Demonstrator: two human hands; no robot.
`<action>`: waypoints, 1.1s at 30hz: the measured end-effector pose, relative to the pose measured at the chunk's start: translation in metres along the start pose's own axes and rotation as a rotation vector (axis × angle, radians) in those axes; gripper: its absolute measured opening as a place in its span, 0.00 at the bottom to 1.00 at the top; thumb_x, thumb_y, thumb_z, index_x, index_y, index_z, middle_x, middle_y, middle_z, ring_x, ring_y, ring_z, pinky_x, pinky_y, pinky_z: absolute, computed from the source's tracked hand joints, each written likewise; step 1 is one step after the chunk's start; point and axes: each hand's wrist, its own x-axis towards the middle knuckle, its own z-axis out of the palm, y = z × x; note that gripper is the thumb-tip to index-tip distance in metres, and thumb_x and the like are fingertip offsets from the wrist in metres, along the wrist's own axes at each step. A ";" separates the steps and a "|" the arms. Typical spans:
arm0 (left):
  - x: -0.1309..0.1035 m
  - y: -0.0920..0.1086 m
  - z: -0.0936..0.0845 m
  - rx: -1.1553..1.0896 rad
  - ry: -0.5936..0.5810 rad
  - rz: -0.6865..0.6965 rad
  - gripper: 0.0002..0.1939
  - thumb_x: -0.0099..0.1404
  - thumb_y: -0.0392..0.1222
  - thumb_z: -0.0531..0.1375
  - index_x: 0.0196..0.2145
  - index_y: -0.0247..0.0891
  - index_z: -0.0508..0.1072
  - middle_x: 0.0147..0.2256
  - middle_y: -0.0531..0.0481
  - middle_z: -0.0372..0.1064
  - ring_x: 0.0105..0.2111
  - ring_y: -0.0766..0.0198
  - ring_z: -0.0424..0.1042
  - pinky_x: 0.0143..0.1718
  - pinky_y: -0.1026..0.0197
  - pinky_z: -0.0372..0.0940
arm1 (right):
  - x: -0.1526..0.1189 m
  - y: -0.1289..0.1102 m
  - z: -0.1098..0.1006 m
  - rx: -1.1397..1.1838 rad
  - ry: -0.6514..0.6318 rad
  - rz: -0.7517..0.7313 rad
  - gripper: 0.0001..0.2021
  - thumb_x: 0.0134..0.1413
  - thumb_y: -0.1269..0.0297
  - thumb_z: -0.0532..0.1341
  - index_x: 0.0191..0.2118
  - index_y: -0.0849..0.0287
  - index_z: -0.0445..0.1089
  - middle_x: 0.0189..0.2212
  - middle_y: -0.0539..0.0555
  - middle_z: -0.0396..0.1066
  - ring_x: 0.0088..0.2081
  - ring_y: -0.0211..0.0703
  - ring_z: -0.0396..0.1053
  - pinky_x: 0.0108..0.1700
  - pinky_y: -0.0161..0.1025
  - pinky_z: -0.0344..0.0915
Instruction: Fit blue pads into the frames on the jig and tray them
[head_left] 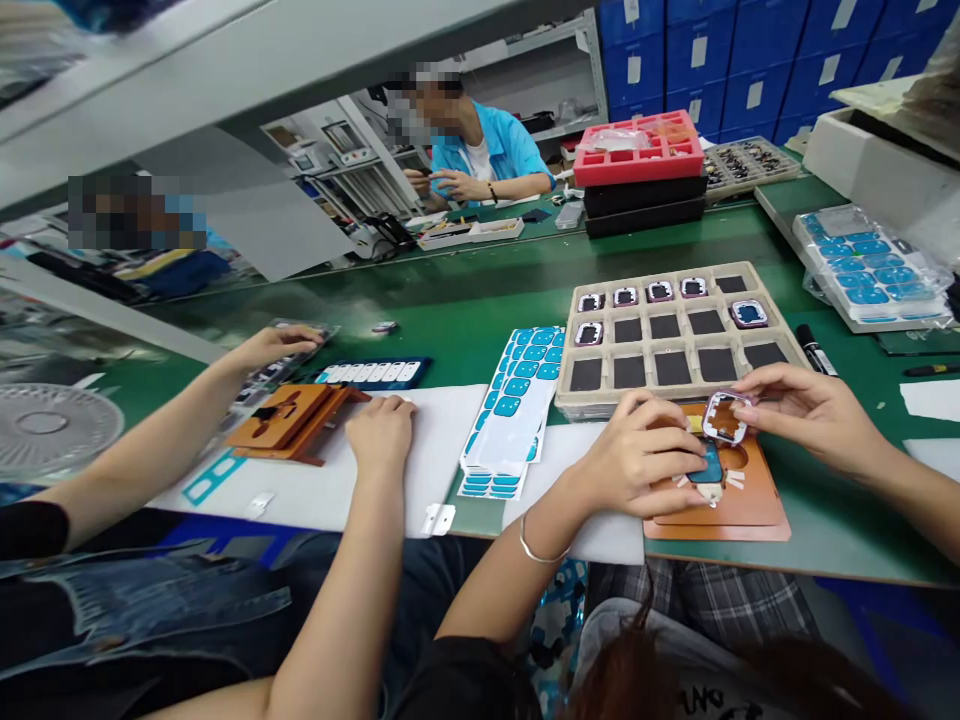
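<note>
My right hand [814, 412] pinches a small rounded frame [724, 416] with a purple rim, tilted just above an orange jig plate [739, 510] on the green bench. My left hand [637, 462], with a thin bracelet on the wrist, rests curled on the jig. Its fingertips grip a small blue sticker [709, 466] lying on the plate, right below the frame. Small white tabs lie around the sticker. The two hands almost touch at the frame.
A beige compartment tray [780, 318] behind the jig holds several purple-rimmed frames. Blue sticker sheets [514, 400] lie to its left. A co-worker's hands [382, 432] rest by another orange jig [289, 420]. Another person sits across the bench. Red and black trays [637, 165] are stacked far back.
</note>
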 end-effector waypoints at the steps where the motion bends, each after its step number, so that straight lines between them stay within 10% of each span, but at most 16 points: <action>1: 0.000 0.000 0.000 -0.009 -0.011 0.000 0.14 0.66 0.54 0.62 0.39 0.40 0.77 0.38 0.51 0.80 0.45 0.57 0.70 0.49 0.50 0.59 | 0.000 0.001 0.000 0.003 -0.009 -0.002 0.16 0.45 0.50 0.74 0.37 0.55 0.78 0.33 0.54 0.77 0.32 0.41 0.75 0.33 0.35 0.77; 7: -0.005 -0.005 0.005 -0.073 -0.126 -0.072 0.18 0.60 0.60 0.65 0.38 0.45 0.78 0.41 0.52 0.80 0.48 0.54 0.69 0.51 0.48 0.58 | 0.000 0.003 -0.006 -0.056 -0.111 0.058 0.14 0.49 0.50 0.71 0.37 0.54 0.80 0.35 0.56 0.79 0.31 0.44 0.77 0.31 0.36 0.77; 12: -0.005 -0.003 0.003 -0.117 -0.185 -0.149 0.19 0.58 0.61 0.66 0.40 0.46 0.78 0.41 0.52 0.79 0.49 0.53 0.69 0.54 0.47 0.56 | 0.001 0.002 -0.009 -0.396 -0.165 -0.213 0.12 0.60 0.52 0.64 0.39 0.54 0.80 0.32 0.56 0.76 0.31 0.42 0.74 0.31 0.37 0.72; 33: -0.004 0.004 -0.001 -0.115 -0.088 -0.206 0.18 0.60 0.60 0.65 0.37 0.44 0.78 0.37 0.53 0.79 0.46 0.55 0.68 0.52 0.49 0.56 | -0.006 -0.009 -0.026 -0.703 -0.280 -0.595 0.12 0.58 0.65 0.66 0.48 0.54 0.76 0.47 0.57 0.78 0.42 0.50 0.72 0.42 0.50 0.73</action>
